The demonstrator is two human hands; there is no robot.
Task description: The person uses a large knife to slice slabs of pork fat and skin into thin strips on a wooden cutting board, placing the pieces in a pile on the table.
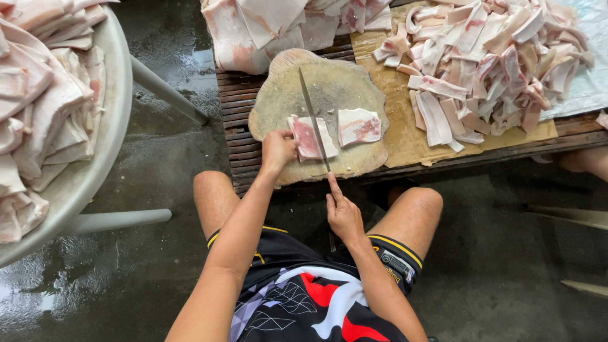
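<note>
Head view, landmark: the round wooden chopping block (316, 88), which lies on a slatted wooden platform (234, 107) just past the person's knees.

Left hand: the left hand (278, 151) sits at the near left edge of the block, fingers curled down onto the left side of a slab of pale pork skin and fat (308, 136), pressing it flat; the fingertips are tucked under and hard to see.

Right hand: the right hand (342, 214) is just off the near edge of the block, closed around the handle of a long knife (313, 117), forefinger stretched along the spine; the handle itself is hidden inside the fist.

Knife: the blade runs from the near edge up across the block, resting on the slab under the left hand; how deep it sits in the meat cannot be told.

Second piece: another pork piece (359, 126) lies on the block just to the right of the blade, apart from both hands.

Right of the block: a heap of cut pork strips (494, 57) on brown cardboard (405, 142), cut off by the top edge.

Beyond the block: large uncut pork sheets (266, 25), cropped at the top.

Far left of the block: a pale basin (95, 164) piled with pork, only partly in view.

Far right: a bare limb of another person (586, 161), mostly out of frame.
</note>
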